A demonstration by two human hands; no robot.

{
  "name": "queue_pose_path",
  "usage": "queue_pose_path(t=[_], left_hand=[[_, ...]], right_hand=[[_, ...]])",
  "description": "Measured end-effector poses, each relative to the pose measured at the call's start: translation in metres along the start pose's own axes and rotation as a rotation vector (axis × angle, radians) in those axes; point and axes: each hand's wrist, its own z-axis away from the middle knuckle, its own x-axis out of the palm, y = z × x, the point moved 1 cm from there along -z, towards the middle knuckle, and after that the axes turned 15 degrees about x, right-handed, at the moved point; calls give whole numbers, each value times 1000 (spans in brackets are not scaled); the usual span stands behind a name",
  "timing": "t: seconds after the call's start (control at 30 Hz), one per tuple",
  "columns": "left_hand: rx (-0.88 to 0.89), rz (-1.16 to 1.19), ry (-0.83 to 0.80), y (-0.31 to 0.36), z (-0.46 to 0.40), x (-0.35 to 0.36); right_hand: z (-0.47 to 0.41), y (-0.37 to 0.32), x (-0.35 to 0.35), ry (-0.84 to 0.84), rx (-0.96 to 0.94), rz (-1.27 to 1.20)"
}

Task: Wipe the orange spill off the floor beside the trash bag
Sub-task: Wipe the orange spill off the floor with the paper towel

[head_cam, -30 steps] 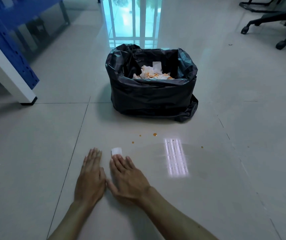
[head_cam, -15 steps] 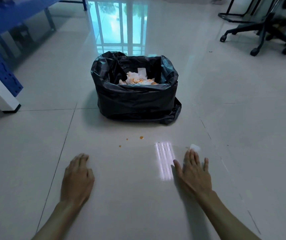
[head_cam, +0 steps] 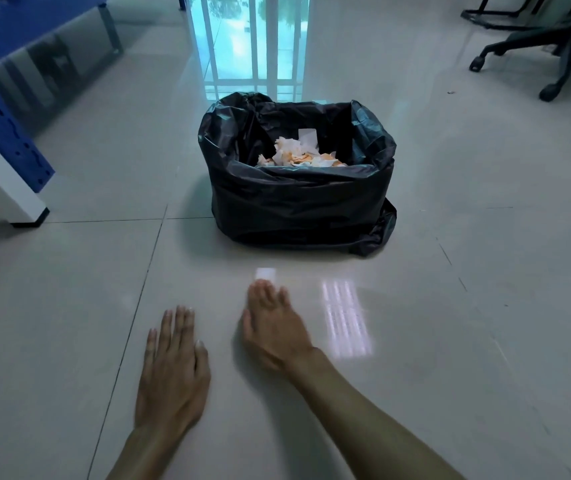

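A black trash bag [head_cam: 298,202] stands open on the pale tiled floor, with orange-stained white tissues [head_cam: 298,154] inside. Just in front of it my right hand [head_cam: 273,330] lies palm down and motion-blurred, its fingertips pressing a small folded white tissue [head_cam: 266,273] against the floor. No orange drops show on the tiles around the tissue. My left hand [head_cam: 173,368] rests flat on the floor to the left, fingers spread, holding nothing.
A blue and white shelf frame [head_cam: 3,161] stands at the left. The wheeled base of an office chair [head_cam: 550,64] is at the back right. A bright window reflection [head_cam: 344,320] lies on the tiles right of my right hand.
My right hand swept the tissue from the right back leftward to the spot in front of the bag. The small orange drops seen earlier no longer show. My left hand stays flat.
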Motion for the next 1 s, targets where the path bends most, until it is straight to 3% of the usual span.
queue_pose_path(t=[0.1,0.23,0.33,0.53,0.7,0.8,1.0], left_hand=[[19,1,-5,-4,1,1],[5,35,2,-2,0,-1],[-4,48,17,0,0,-3],[1,58,6,1,1,-5],[12,34,-40,2,7,-6],[35,26,-67,1,10,-6],[98,79,-63,-2,35,-12]], right_hand=[[9,-36,15,-36,-180,36],[21,-11,8,-17,-233,123],[30,42,-10,22,-115,170],[77,170,-68,47,344,213],[73,170,-70,26,503,120],[43,133,-52,-2,390,108],[10,-8,6,-79,-104,140]])
